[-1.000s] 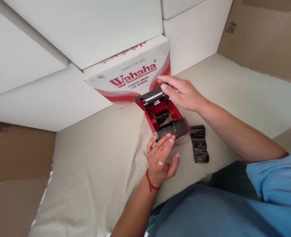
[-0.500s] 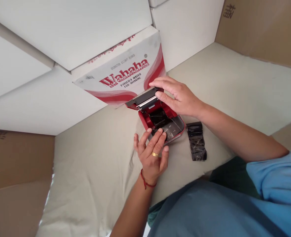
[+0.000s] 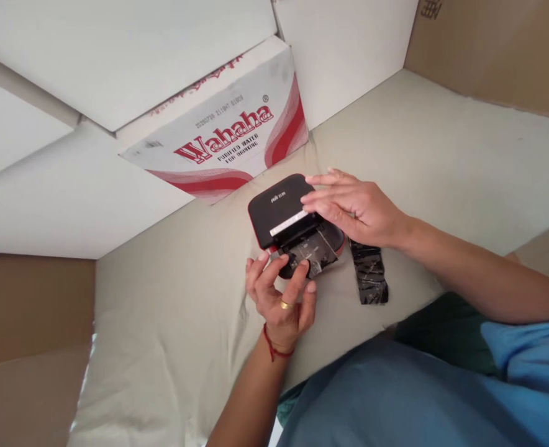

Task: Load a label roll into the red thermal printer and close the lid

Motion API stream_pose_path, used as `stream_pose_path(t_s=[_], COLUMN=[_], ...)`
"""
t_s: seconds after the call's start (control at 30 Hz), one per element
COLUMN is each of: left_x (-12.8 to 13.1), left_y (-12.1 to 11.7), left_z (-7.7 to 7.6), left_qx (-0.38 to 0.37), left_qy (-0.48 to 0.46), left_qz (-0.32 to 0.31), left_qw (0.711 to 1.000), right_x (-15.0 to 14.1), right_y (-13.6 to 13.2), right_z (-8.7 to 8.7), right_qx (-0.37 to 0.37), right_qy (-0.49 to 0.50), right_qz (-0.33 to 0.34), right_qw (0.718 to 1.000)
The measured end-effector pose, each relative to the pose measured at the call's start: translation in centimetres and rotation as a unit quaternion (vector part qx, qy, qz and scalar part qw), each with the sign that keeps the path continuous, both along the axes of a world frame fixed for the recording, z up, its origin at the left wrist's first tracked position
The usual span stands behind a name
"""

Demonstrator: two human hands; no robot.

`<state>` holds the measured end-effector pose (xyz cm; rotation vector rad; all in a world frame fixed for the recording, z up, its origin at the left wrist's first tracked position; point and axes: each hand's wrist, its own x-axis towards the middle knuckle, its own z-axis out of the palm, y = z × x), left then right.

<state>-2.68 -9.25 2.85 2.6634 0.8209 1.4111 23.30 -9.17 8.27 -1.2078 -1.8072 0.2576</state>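
A small black-and-red label printer, its lid down, sits on the cloth-covered surface. Shiny black film comes out of its front slot. My right hand lies on the right side of the lid with fingers stretched out, holding nothing. At the front, my left hand has its fingers apart, and the fingertips touch the film and the printer's front left edge. Beside the printer, to the right, lies a separate crinkled black strip; its top end is partly hidden beneath my right hand.
Behind the printer stands a Wahaha water carton, with large white boxes around it. Brown cardboard borders the right side, and more cardboard is at left. The beige cloth has wrinkles.
The printer's lid has swung down from raised to closed, covering the red interior. My right hand moved down with it. My left hand stayed at the front by the film.
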Motion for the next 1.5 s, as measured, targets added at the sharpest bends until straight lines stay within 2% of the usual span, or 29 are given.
stream_pose_path(t_s=[0.1, 0.2, 0.3, 0.4, 0.47, 0.6, 0.7, 0.77, 0.9, 1.03, 1.17, 1.37, 1.5], left_x=[0.0, -0.3, -0.9, -1.3, -1.3, -0.7, -0.4, -0.3, -0.1, -0.4, -0.4, 0.5, 0.5], left_y=[0.1, 0.8, 2.0, 2.9, 3.1, 3.2, 3.3, 3.4, 4.0, 5.0, 5.3, 4.7, 4.8], left_z=[-0.1, 0.0, 0.3, 0.5, 0.4, 0.0, -0.5, -0.8, -1.3, -1.7, -1.8, -1.9, -2.1], left_qx=[-0.008, -0.026, -0.111, -0.209, -0.211, -0.162, -0.185, -0.224, -0.291, -0.354, -0.428, -0.463, -0.478], left_qy=[-0.001, -0.051, -0.107, -0.090, -0.085, -0.103, -0.116, -0.140, -0.195, -0.147, -0.127, -0.167, -0.169], left_qz=[-0.013, -0.043, -0.033, -0.014, -0.002, 0.032, 0.016, -0.014, -0.057, -0.069, -0.117, -0.107, -0.128], left_qw=[1.000, 0.997, 0.987, 0.974, 0.974, 0.981, 0.976, 0.964, 0.935, 0.921, 0.887, 0.864, 0.852], right_x=[0.0, -0.3, -0.7, -1.2, -1.4, -1.5, -1.6, -1.6, -1.5, -1.4, -1.5, -1.7, -1.7], right_y=[-1.0, -1.3, -1.2, -1.3, -1.4, -1.4, -1.5, -1.7, -2.5, -3.0, -2.9, -2.8, -2.7], right_z=[-0.7, -1.4, -2.1, -2.7, -2.8, -2.7, -2.9, -3.2, -3.6, -3.5, -3.2, -2.9, -2.8], right_qx=[0.003, 0.017, 0.030, 0.054, 0.056, 0.039, 0.053, 0.082, 0.144, 0.165, 0.176, 0.183, 0.197], right_qy=[-0.028, -0.035, -0.001, 0.038, 0.046, 0.034, 0.013, 0.005, -0.012, -0.001, 0.020, 0.008, -0.002], right_qz=[-0.010, -0.018, -0.019, -0.021, -0.020, -0.024, -0.039, -0.036, 0.020, 0.016, 0.042, 0.041, 0.029], right_qw=[1.000, 0.999, 0.999, 0.998, 0.997, 0.998, 0.998, 0.996, 0.989, 0.986, 0.983, 0.982, 0.980])
